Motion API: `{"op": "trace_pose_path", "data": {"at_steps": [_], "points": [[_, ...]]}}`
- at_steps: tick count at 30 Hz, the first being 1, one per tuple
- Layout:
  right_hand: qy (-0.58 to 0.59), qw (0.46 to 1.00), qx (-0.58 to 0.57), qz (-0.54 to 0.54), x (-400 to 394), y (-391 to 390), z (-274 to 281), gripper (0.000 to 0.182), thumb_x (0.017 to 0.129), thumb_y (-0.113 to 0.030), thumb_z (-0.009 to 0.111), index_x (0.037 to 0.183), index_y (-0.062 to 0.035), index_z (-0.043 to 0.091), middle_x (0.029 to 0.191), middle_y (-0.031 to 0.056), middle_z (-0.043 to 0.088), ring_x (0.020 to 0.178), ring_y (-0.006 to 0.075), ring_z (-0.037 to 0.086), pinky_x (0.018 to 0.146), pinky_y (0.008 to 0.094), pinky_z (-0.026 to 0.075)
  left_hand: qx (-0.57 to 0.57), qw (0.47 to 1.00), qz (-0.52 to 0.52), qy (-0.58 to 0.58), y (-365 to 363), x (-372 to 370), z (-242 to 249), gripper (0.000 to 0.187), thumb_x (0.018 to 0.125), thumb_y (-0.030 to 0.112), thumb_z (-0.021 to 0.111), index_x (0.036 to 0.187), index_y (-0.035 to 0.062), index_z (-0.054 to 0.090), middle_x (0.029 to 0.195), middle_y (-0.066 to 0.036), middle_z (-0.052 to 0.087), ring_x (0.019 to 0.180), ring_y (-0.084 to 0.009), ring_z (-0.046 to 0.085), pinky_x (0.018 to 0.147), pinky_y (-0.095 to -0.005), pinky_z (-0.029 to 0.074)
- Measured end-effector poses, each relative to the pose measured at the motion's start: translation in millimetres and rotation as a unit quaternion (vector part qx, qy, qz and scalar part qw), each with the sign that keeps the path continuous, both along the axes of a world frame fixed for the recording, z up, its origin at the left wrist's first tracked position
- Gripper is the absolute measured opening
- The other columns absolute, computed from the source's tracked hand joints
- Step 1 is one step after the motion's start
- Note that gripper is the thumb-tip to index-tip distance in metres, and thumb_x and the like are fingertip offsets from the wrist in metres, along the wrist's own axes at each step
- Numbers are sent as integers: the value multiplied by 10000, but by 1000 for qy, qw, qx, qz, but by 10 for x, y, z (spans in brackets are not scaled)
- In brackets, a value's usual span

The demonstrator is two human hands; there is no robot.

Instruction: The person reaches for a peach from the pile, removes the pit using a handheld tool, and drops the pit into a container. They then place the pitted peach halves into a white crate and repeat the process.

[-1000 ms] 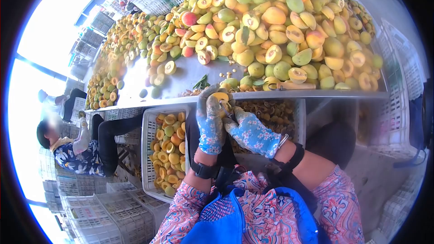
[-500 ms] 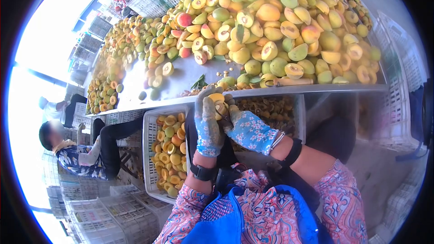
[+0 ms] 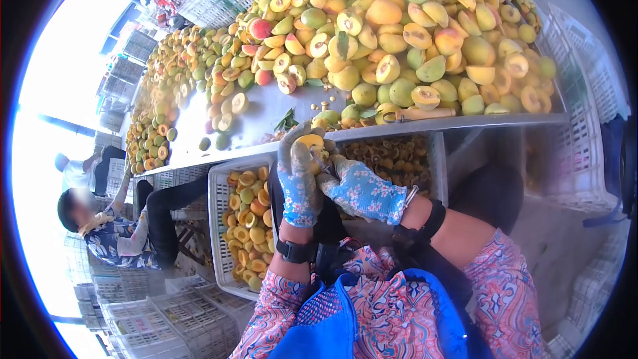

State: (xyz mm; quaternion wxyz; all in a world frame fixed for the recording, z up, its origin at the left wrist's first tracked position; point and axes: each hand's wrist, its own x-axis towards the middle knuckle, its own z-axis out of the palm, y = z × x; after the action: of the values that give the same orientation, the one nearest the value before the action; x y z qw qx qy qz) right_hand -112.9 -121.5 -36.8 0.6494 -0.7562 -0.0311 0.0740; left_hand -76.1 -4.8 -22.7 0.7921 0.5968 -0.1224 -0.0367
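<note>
Both of my hands wear blue flowered gloves with grey, soiled palms. My left hand (image 3: 297,176) is closed around a yellow peach half (image 3: 310,141), held just in front of the table edge. My right hand (image 3: 359,186) is closed, its fingertips against the cut side of that peach. A thin dark piece shows between the fingers there, too small to name. A bit of bent metal (image 3: 412,194) sticks out by the right wrist. Beyond my hands, a heap of whole and halved peaches (image 3: 399,46) covers much of the metal table (image 3: 256,116).
A white crate (image 3: 216,226) of peach halves stands left of my legs. Another crate under the table holds brown pits or scraps (image 3: 389,159). A wooden-handled tool (image 3: 425,114) lies at the table edge. A seated co-worker (image 3: 116,233) is at left; stacked crates (image 3: 159,326) stand below.
My hands have shifted slightly left and stay together at the peach half. The view has moved a little. The seated co-worker's arm has reached up towards the table.
</note>
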Motion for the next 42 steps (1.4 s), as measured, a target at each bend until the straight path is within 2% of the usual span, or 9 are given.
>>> {"op": "trace_pose_path", "data": {"at_steps": [5,7,9,11,12,16,29,34,42], "points": [[-140,988,-49,-41,12,12,-49,357,901,-233,554,1149,21,519,806,205,655,684,334,653,597,405,516,94,995,35,-4,9,12,-25,475,965,425,502,1228,30,505,1117,-121,610,977,-174,591,850,-319,510],[272,945,157,87,-8,-149,375,406,863,-233,582,1159,36,517,883,271,642,874,419,629,772,450,512,97,992,55,-67,45,48,-95,454,974,407,490,1224,29,508,1136,-123,602,977,-175,594,855,-323,510],[246,952,153,95,11,-77,177,381,877,-229,568,1177,-3,505,784,229,635,720,397,642,622,441,532,44,997,42,-48,31,24,-91,438,985,393,469,1226,29,508,1143,-122,596,950,-187,608,843,-329,516],[-271,956,-70,-82,93,175,-488,352,911,-244,544,1191,-41,481,639,99,563,461,223,564,401,354,463,70,996,46,-9,25,20,-104,430,989,381,463,1234,30,501,1132,-125,599,931,-201,617,836,-336,521],[-270,957,-69,-85,68,136,-402,352,911,-244,544,1191,-41,481,639,99,563,461,223,564,401,354,463,72,996,43,-8,23,15,-105,430,989,381,463,1234,30,501,1132,-125,599,931,-201,617,836,-336,521],[247,917,290,119,-31,-123,168,269,929,-234,521,1140,-72,482,579,25,482,383,126,460,324,287,365,-5,1000,2,-17,28,-13,-113,426,979,359,495,1248,29,485,1137,-129,596,946,-205,616,812,-363,533],[240,952,176,78,-116,-140,390,172,929,-254,550,925,-91,494,564,-4,448,369,98,405,297,249,307,40,998,-44,-16,46,20,-98,454,949,374,546,1244,32,502,1092,-126,619,894,-209,622,793,-357,534],[338,802,468,154,-61,-117,159,120,934,-219,557,854,-168,484,546,-31,413,356,77,360,303,228,273,-23,997,-70,1,85,66,-125,481,933,395,567,1236,28,499,1084,-144,620,889,-219,628,786,-365,543],[334,841,395,158,-79,-124,193,163,936,-244,538,799,-184,474,534,-52,388,346,70,343,316,224,275,-35,995,-87,35,85,50,-164,532,896,454,600,1217,37,518,1051,-135,620,874,-221,623,751,-370,548]]}}
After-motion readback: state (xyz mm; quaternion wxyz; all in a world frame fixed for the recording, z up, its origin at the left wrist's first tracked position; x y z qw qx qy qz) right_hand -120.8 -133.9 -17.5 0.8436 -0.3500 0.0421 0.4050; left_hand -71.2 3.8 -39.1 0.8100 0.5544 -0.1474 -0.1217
